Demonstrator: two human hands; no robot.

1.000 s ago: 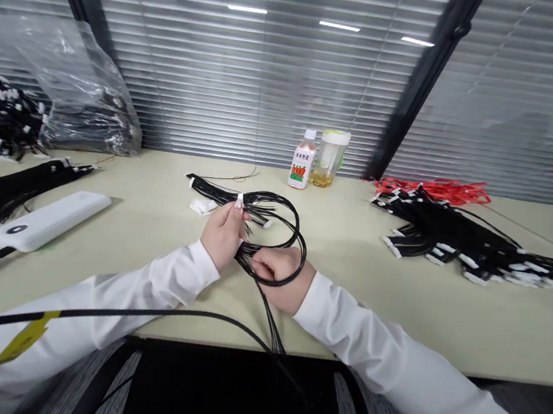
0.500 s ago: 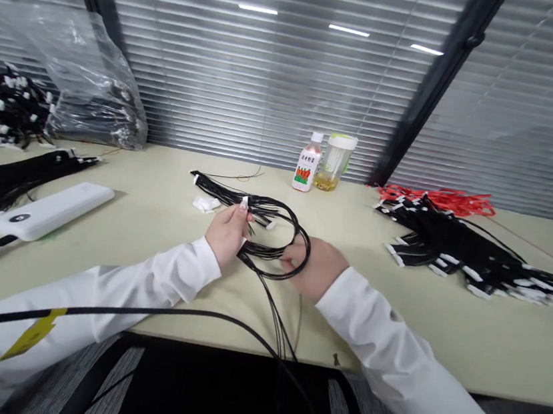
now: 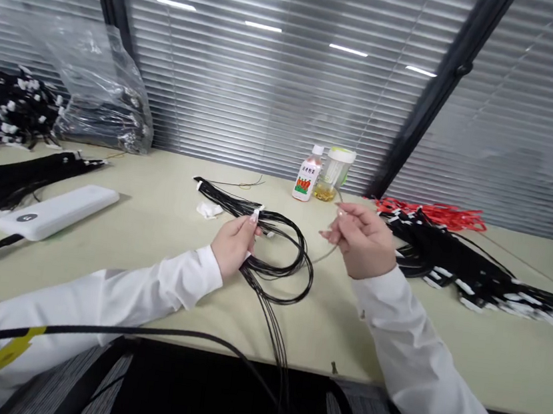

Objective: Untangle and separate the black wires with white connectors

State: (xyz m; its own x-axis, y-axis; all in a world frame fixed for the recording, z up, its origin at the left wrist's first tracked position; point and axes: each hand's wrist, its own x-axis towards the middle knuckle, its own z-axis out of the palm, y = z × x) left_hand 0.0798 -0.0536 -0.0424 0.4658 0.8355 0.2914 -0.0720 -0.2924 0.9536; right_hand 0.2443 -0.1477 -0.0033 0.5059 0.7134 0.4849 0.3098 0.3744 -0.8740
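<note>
Holding cables [image 3: 224,198] near cup [image 3: 336,171] with yellow contents [image 3: 325,192]

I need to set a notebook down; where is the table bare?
Bare tabletop shows between the white power bank and the black wire bundle, beyond the left sleeve. A wider patch lies beside the right sleeve, in front of the black cable pile. Crowded: around the left hand and at the far left.

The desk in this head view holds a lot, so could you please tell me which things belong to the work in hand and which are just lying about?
In the work:
- black cable coil, held by the left hand
- thin strand, apparently in the right hand

Seemingly lying about:
- bottle
- lidded cup
- crumpled white scrap
</note>
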